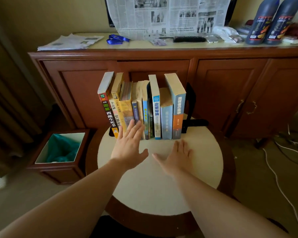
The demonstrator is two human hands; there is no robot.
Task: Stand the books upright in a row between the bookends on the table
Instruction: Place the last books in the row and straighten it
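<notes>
On the table (205,152), leaning books (139,107) are steadied by the flat left hand (127,145); right hand (178,157) open, empty — a domino topple is risked if they are released.

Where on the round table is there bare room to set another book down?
Bare top lies between the book row and the table's near rim, around the left hand and right hand. The back is crowded: books run up to the right bookend.

The books (141,107) show glossy paper spines and yellowed matt page edges, the bookend (191,109) looks matt black, and the round table (162,186) pairs polished reddish wood with a pale matt top.
</notes>
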